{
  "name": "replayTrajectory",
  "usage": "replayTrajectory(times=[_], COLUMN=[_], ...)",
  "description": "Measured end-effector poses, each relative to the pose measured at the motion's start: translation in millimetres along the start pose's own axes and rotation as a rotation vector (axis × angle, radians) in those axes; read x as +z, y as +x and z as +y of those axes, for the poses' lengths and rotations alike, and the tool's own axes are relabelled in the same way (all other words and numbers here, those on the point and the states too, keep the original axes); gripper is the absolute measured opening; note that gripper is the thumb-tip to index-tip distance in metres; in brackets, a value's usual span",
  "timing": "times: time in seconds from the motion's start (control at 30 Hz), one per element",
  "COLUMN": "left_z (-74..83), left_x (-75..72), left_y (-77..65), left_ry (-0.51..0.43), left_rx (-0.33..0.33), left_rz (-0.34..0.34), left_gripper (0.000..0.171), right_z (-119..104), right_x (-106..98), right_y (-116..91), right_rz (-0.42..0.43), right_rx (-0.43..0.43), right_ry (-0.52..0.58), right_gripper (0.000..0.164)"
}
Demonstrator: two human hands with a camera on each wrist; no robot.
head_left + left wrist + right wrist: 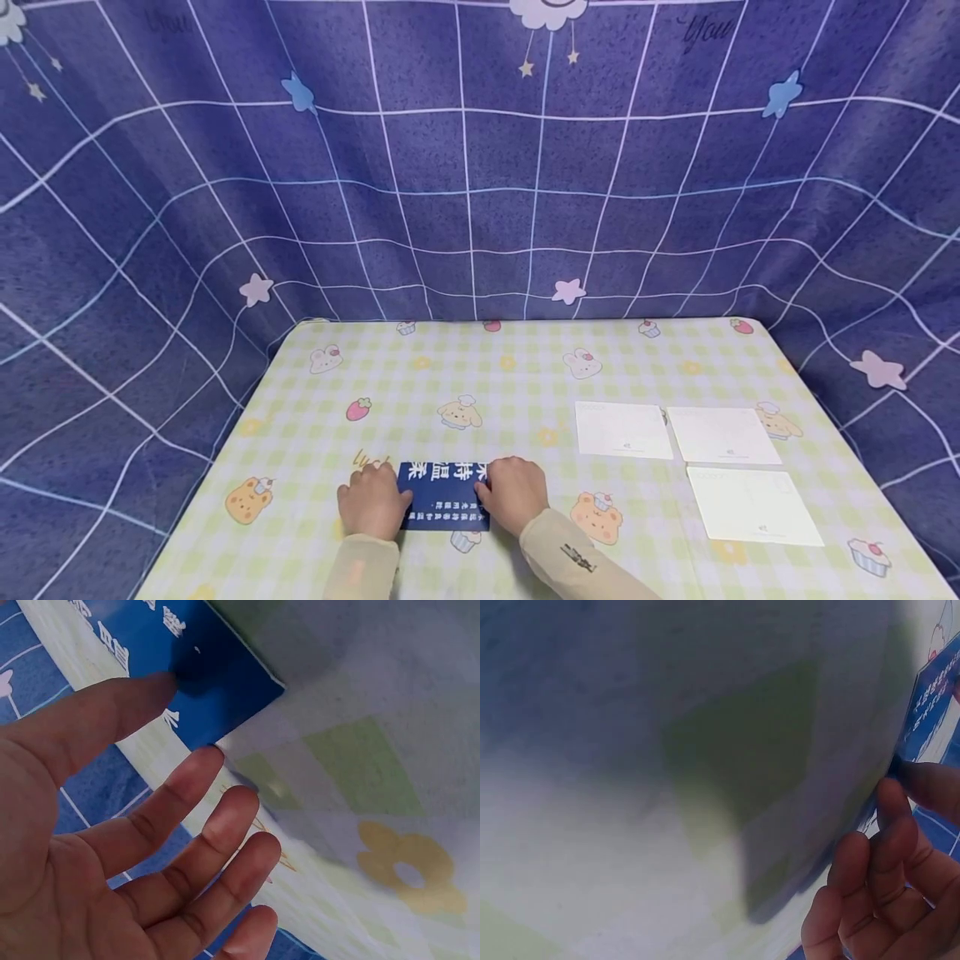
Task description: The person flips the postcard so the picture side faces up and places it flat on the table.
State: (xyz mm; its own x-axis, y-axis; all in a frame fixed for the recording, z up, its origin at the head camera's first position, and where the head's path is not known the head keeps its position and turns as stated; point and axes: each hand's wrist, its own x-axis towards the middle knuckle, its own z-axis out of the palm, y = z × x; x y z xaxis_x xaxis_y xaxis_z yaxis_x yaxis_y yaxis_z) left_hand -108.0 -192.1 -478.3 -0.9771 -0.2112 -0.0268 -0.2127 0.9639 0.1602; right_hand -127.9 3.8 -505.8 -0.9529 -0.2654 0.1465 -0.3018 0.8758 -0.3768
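A dark blue card (444, 497) printed with white characters lies level, low over the checked tablecloth, between both hands. My left hand (372, 502) pinches its left end; in the left wrist view the thumb (142, 701) rests on the printed face and the index fingertip touches the edge. At the opposite end my right hand (514, 495) pinches the card, thumb above and index finger (892, 801) at the edge in the right wrist view. Whether the card touches the cloth cannot be told.
Three white cards lie at the right: one card (624, 431) on the left, another card (724, 435) beside it, and a third card (754, 505) nearer. The tablecloth (420, 387) has cartoon prints. A blue gridded curtain (502, 217) hangs behind and at both sides.
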Motion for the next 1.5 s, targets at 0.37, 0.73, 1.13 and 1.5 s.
replayTrajectory(times=[0.37,0.73,1.13,1.5], left_z=[10.8,21.8,36.4,55.4], left_x=[-6.2,-5.4,-2.0,-9.0], left_y=[-0.2,0.4,1.9,-3.6], left_ry=[-0.044,-0.102,-0.071,-0.077], left_rx=[0.052,0.080,0.157,0.202], left_rz=[0.121,0.140,0.132,0.143], left_gripper=[0.034,0.026,0.026,0.023], right_z=[4.4,10.5,22.0,29.1], right_x=[-9.0,-22.8,-35.0,-55.1], right_y=[-0.7,-2.2,-2.4,-3.9], right_rz=[0.015,0.050,0.038,0.048], right_rx=[0.002,0.046,0.075,0.058], right_ry=[0.101,0.108,0.095,0.113], right_gripper=[0.035,0.029,0.024,0.020])
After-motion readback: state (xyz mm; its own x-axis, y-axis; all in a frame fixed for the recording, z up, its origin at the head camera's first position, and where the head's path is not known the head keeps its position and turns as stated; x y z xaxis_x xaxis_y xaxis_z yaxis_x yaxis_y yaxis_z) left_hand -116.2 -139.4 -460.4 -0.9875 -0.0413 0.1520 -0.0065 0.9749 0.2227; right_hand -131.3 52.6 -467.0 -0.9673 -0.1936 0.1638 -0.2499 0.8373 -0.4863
